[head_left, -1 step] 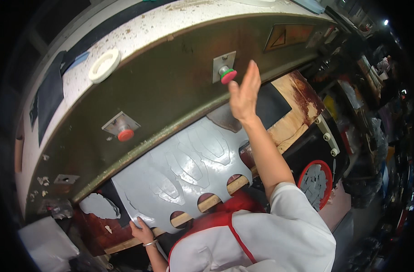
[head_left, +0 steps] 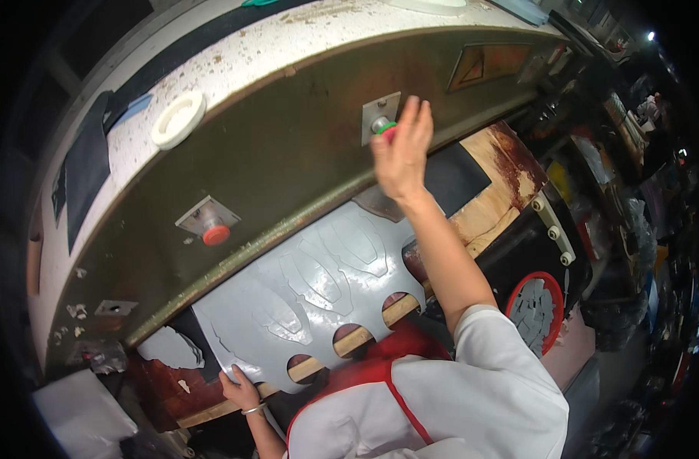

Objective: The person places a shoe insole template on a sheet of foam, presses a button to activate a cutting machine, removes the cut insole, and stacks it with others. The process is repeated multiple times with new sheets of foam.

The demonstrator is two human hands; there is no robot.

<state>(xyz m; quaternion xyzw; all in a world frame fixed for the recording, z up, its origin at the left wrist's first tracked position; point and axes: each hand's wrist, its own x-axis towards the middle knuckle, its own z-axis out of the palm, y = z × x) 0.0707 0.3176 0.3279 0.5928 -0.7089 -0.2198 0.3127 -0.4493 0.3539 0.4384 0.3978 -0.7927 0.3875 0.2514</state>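
A large glossy grey sheet (head_left: 242, 306), flexible-looking, has cut outlines of long looped shapes and several round notches along its near edge. My left hand (head_left: 241, 389), with a bangle at the wrist, pinches the near left corner of this sheet. Fingers stretched out, my right hand (head_left: 403, 157) is raised against the machine's green front. It covers most of a push button (head_left: 388, 131) with a green ring and pink-red cap; whether palm and cap touch, I cannot tell. Under the far edge of the sheet a brown flat piece (head_left: 380, 200) sticks out.
The green machine beam (head_left: 288, 145) spans the far side, with a red push button (head_left: 216, 234) at left. A white ring (head_left: 178, 120) lies on its top. Grey scraps fill a red-rimmed basin (head_left: 534, 314) at right. More grey pieces (head_left: 170, 348) lie left of the sheet.
My right hand has shifted left and slightly down, over the green-ringed button, which is now mostly hidden. My left hand keeps its hold on the sheet.
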